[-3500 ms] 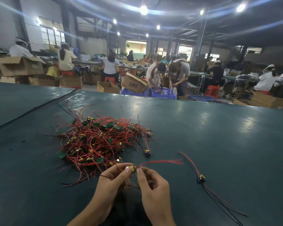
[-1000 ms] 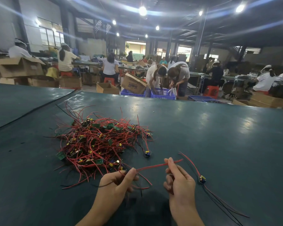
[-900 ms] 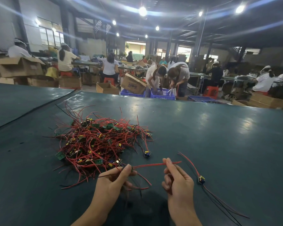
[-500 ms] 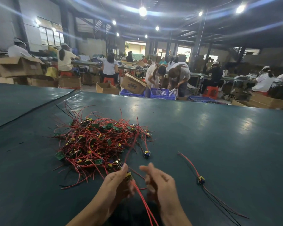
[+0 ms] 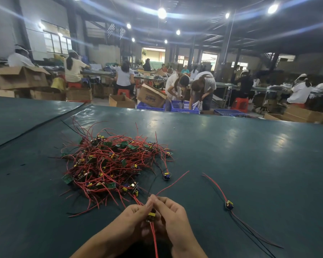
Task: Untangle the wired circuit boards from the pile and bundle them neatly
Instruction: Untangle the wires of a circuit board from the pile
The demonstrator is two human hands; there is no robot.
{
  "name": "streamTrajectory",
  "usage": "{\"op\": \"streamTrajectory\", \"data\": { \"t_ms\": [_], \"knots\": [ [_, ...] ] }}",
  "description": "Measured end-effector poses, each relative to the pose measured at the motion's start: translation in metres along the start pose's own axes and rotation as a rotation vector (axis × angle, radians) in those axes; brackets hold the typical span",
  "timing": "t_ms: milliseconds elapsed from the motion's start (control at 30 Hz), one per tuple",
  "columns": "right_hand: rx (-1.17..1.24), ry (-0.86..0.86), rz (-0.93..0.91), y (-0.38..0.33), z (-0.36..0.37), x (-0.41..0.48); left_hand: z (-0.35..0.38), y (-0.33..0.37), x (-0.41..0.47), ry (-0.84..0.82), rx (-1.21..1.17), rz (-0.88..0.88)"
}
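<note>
Head: left hand (image 5: 135,216) probably pinches small red-wired board (image 5: 151,215).

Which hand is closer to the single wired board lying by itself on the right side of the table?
Right. The right hand is just left of the lone board, not touching; the left hand sits farther left. Both pinch a second board.

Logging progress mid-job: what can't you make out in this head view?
Head view:
- held board: mostly covered by left hand and right hand.
- its red wire: cut off by the bottom edge.
- pile: board count lost in the tangle, too small.
- loose board: black wire leaves the bottom edge.
</note>
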State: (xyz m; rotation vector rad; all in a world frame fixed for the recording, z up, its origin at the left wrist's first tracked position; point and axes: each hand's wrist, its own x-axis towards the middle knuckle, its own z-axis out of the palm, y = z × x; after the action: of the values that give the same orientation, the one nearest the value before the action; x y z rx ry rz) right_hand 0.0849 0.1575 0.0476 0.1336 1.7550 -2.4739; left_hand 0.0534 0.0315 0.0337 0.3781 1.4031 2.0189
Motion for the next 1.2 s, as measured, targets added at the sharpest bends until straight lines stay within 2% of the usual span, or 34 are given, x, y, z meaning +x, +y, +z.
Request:
{"op": "streamTrajectory", "data": {
  "t_ms": [167, 300, 367, 433, 533, 667, 867, 1000, 1133, 1200],
  "knots": [
    [-0.068, -0.083, 0.048, 0.0, -0.001, 0.0, 0.0, 0.003, -0.003, -0.056, 0.076, -0.06],
    [0.086, -0.072, 0.029, 0.004, -0.003, 0.003, 0.0, 0.004, -0.003, 0.002, 0.034, -0.072],
    [0.15, -0.023, 0.014, 0.006, -0.002, 0.005, -0.001, 0.002, 0.0, 0.082, 0.006, -0.063],
    [0.175, 0.116, -0.018, 0.008, -0.005, 0.01, -0.001, 0.001, 0.003, 0.163, -0.013, -0.061],
    [0.237, 0.269, -0.064, 0.009, -0.007, 0.013, -0.001, -0.002, 0.003, 0.19, 0.091, 0.053],
    [0.304, 0.361, -0.117, 0.008, -0.007, 0.012, 0.003, -0.01, 0.001, 0.164, 0.556, 0.293],
    [0.19, 0.401, -0.221, 0.006, -0.007, 0.011, 0.0, -0.019, 0.0, 0.275, 0.794, 0.537],
    [0.038, 0.451, -0.25, 0.008, -0.007, 0.01, 0.001, -0.021, 0.001, 0.264, 0.746, 0.553],
    [0.005, 0.48, -0.23, 0.011, -0.007, 0.011, 0.001, -0.019, 0.004, 0.357, 0.58, 0.503],
    [-0.013, 0.449, -0.269, 0.012, -0.006, 0.01, 0.002, -0.018, 0.005, 0.344, 0.545, 0.496]
  ]
}}
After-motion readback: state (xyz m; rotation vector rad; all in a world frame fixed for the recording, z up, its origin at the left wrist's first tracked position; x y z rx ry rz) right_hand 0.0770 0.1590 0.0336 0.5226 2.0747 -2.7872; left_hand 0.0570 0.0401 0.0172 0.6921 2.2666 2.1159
